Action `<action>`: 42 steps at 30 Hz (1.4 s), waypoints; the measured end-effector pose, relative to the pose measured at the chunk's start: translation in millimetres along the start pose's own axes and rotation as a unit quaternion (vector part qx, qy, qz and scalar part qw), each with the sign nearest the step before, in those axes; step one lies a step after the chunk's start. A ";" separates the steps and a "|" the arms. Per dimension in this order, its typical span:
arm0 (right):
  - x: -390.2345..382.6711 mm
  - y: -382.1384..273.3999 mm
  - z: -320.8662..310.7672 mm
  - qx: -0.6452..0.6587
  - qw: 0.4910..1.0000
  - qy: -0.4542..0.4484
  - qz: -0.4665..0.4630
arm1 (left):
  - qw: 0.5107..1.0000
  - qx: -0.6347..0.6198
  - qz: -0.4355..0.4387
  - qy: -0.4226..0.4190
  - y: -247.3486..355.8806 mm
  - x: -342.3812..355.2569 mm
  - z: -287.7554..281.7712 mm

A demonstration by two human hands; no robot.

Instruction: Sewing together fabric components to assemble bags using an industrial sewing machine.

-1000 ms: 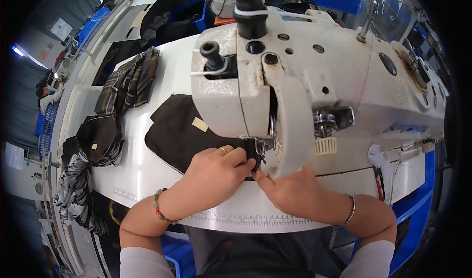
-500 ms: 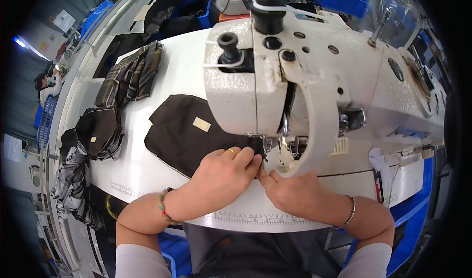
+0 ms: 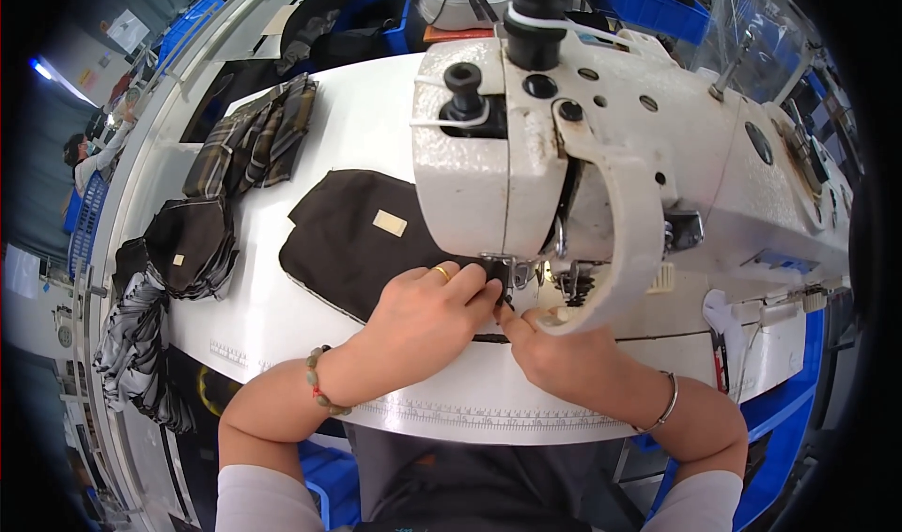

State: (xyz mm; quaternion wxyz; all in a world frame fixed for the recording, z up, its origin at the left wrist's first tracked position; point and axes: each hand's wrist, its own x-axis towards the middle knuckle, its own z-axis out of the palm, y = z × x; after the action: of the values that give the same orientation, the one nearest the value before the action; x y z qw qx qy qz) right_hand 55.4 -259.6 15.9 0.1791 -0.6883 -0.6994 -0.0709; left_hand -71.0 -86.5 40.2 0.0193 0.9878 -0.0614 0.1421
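A dark brown fabric piece (image 3: 343, 222) with a small cream patch lies flat on the white table, its right end at the presser foot (image 3: 522, 274) of a white sewing machine (image 3: 470, 189). My left hand (image 3: 425, 318), with bent fingers close together, grips the fabric's edge just left of the foot. Right beside it, my right hand (image 3: 561, 353) pinches the same edge in front of the needle area, its fingers partly behind the machine's curved white guard (image 3: 625, 250). The two hands' fingertips nearly meet, and the fabric between them is mostly hidden.
Folded plaid fabric (image 3: 252, 137) and a stack of dark cut pieces (image 3: 188, 245) lie on the left, with grey-white cloth (image 3: 141, 344) hanging off the edge. Scissors-like red and black tool (image 3: 721, 363) lies right. Blue bins (image 3: 648, 1) stand behind; another person works far left.
The view has shifted slightly, so the machine appears farther right. Both hands keep their hold on the fabric edge near the foot, with little visible movement.
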 end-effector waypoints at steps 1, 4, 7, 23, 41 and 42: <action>0.3 -0.4 -0.6 0.000 1.000 0.000 0.001 | 1.000 -0.009 0.001 0.010 -2.0 -1.7 -0.7; -0.8 -2.1 -1.5 -0.019 1.000 -0.007 -0.002 | 1.000 -0.019 0.003 0.014 -3.6 -2.1 -3.6; -7.5 -3.5 1.2 -0.024 0.999 -0.014 -0.023 | 1.000 -0.016 0.007 0.011 -2.0 -1.3 -4.1; -7.7 0.8 5.6 0.010 0.999 0.028 0.025 | 0.998 0.044 0.041 -0.024 10.5 -1.4 -10.3; 3.8 12.2 16.5 0.014 0.996 0.062 0.068 | 0.999 0.036 0.014 -0.004 2.7 3.7 0.5; 4.0 12.3 17.4 0.016 0.996 0.066 0.066 | 0.999 0.036 0.015 -0.004 2.2 3.7 0.5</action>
State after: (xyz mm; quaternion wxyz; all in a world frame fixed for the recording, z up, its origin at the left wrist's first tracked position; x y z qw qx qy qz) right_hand 64.9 -249.2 -0.7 0.2398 -0.7241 -0.6400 -0.0930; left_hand -67.6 -89.1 40.8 -0.0187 0.9873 -0.0711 0.1408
